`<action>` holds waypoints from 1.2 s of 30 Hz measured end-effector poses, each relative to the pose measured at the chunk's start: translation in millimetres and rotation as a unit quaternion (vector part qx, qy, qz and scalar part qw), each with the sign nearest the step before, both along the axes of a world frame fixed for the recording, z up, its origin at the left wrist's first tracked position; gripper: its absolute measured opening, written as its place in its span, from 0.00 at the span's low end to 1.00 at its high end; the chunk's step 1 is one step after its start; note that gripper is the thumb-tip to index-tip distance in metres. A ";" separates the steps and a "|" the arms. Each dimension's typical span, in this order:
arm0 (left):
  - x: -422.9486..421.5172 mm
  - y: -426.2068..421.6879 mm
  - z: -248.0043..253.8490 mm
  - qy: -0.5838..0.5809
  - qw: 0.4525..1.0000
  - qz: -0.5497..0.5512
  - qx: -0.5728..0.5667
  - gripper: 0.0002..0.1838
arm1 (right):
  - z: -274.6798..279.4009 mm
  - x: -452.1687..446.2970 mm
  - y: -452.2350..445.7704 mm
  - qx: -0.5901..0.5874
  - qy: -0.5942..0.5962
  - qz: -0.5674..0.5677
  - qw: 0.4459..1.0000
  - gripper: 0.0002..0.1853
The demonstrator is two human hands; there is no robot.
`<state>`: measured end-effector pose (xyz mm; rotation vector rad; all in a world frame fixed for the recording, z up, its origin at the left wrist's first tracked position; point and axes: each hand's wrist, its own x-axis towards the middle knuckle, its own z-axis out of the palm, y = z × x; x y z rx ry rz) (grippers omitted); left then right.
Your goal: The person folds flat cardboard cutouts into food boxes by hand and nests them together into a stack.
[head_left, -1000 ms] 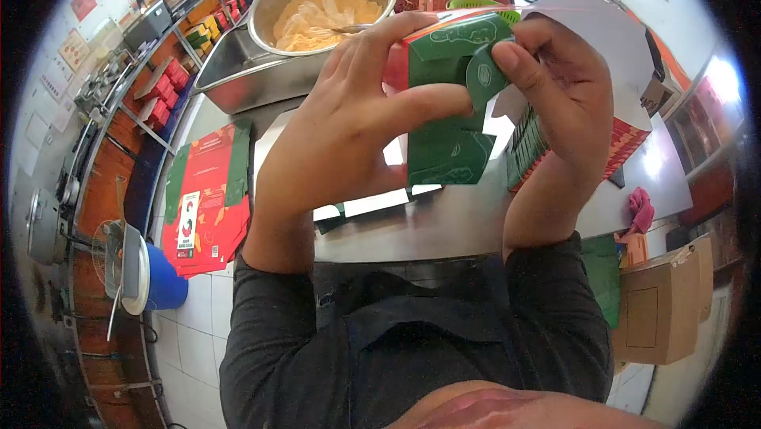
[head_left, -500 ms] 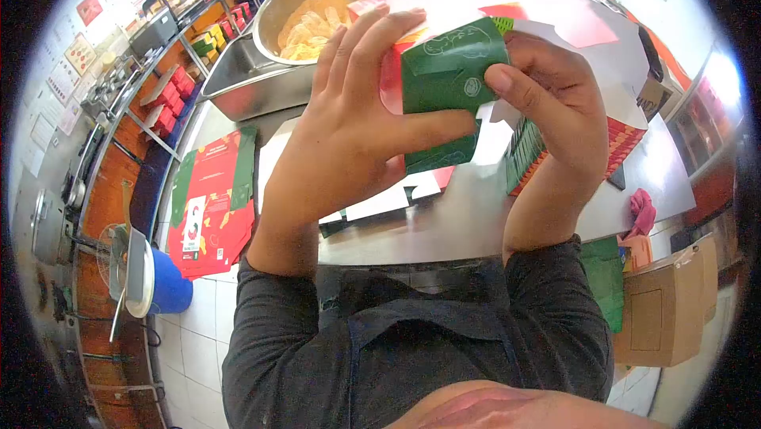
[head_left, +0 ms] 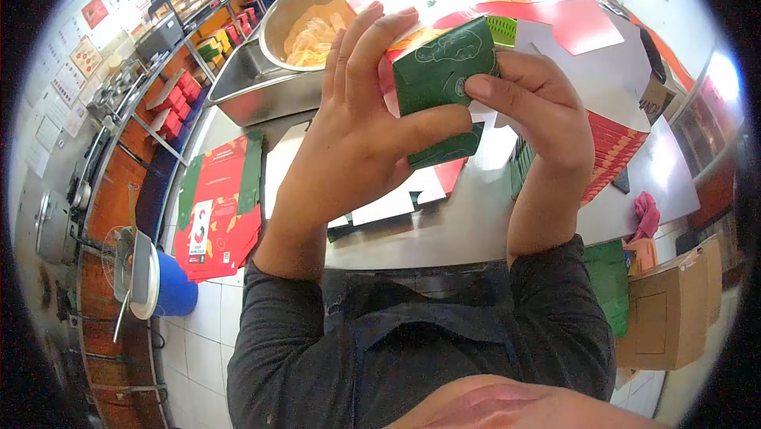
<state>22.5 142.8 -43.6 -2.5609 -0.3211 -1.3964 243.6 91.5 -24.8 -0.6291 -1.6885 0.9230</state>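
Note:
A partly folded cardboard box [head_left: 432, 72] is held up above the table, its green side panel facing me and its red-and-white lid part extending away behind. My left hand [head_left: 349, 128] grips it from the left, thumb lying across the green panel and fingers reaching over the red part. On the right edge of that panel, my right hand [head_left: 535, 100] pinches the card between thumb and curled fingers. A lower green flap shows beneath my left thumb. Underneath lies a white-faced cardboard blank [head_left: 396, 205], partly hidden by my left arm.
Flat red-and-green cardboard blanks [head_left: 218, 211] are stacked at the left edge. A metal bowl [head_left: 273, 29] with orange-yellow contents rests on a steel basin [head_left: 258, 100]. Stacked red cardboard [head_left: 614, 156] stands right, near a pink cloth [head_left: 646, 211]. A blue bucket [head_left: 176, 282] is lower left.
My right hand and the green panel have moved slightly left, and the panel is turned a little. More of the printed lid and a bright green basket show behind. Both hands keep their hold.

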 end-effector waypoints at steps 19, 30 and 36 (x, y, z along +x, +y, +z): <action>-1.6 11.0 1.1 -0.007 1.000 -0.016 0.011 0.28 | -0.7 -10.5 6.8 0.117 0.012 -0.027 0.993 0.07; 0.6 14.6 -6.5 -0.012 0.998 -0.047 -0.026 0.29 | -8.6 -5.7 14.1 0.229 -0.050 -0.238 0.942 0.08; 3.4 11.6 -8.2 -0.001 0.998 -0.047 -0.044 0.28 | -10.0 -7.0 -1.0 0.142 -0.070 -0.193 0.968 0.08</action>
